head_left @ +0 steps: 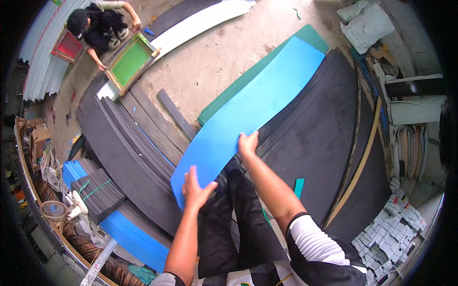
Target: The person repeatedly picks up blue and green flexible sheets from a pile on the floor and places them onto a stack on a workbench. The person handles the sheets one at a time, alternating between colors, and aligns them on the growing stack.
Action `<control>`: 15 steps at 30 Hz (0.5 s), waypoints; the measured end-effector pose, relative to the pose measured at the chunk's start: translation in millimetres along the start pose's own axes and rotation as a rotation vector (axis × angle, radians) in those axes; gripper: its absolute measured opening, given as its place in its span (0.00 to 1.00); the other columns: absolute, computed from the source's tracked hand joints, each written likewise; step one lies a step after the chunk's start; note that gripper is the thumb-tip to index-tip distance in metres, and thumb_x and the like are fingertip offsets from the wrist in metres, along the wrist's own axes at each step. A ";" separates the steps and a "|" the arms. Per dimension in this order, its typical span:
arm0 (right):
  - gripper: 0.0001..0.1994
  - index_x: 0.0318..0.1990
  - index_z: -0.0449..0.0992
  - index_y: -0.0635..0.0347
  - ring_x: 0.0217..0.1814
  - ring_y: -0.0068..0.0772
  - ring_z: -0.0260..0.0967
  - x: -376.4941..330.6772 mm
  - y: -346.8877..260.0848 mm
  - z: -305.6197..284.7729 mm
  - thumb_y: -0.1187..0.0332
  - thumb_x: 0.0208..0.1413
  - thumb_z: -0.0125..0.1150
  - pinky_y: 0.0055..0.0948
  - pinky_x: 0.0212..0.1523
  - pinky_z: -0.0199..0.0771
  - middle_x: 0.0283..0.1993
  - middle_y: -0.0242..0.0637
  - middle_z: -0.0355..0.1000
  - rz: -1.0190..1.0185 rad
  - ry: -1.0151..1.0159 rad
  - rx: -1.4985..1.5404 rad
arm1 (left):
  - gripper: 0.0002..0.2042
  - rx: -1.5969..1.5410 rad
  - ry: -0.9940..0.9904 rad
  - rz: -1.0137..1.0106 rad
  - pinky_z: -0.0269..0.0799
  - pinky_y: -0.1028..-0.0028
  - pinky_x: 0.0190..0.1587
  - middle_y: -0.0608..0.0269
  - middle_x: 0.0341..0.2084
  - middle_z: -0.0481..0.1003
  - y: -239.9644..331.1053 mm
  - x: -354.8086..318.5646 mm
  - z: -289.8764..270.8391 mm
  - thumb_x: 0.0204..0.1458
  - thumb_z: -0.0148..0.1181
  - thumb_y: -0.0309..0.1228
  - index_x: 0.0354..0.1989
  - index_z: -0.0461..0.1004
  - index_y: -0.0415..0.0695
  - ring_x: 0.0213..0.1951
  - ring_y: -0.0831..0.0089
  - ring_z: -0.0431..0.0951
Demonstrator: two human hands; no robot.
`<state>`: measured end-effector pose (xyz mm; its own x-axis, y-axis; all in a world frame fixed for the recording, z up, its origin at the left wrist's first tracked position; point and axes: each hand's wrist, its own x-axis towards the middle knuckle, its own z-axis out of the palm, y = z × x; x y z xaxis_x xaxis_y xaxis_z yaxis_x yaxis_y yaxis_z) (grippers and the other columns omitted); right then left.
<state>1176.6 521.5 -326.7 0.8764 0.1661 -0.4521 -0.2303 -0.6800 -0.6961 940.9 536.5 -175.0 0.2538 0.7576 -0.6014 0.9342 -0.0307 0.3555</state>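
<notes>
Presently, the long bright-blue foam sheet (248, 114) lies diagonally across the stack of black foam sheets (319, 119), its far end resting over a dark-green foam sheet (310, 35) beneath it. The left hand (194, 189) lies flat on the blue sheet's near end, fingers spread, pressing rather than gripping. The right hand (247, 144) rests on the same sheet's right edge, fingers extended; whether the thumb curls under cannot be told. Beyond the blue sheet's left side, another person (98, 26) crouches at a green-meshed wooden screen frame (131, 62) on the concrete floor (214, 57).
</notes>
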 end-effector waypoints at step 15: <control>0.43 0.69 0.63 0.46 0.72 0.47 0.58 -82.5 -100.5 -146.3 0.43 0.45 0.71 0.55 0.71 0.53 0.68 0.41 0.63 -1.261 -0.336 -0.616 | 0.26 0.309 -0.037 0.169 0.79 0.53 0.50 0.53 0.55 0.78 29.2 -75.3 -143.3 0.53 0.58 0.27 0.62 0.74 0.64 0.48 0.50 0.82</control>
<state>1189.3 471.7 -137.9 0.1954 0.9753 0.1033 0.8993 -0.1362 -0.4156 913.0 571.9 -16.8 0.4150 0.7012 -0.5797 0.9085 -0.3536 0.2227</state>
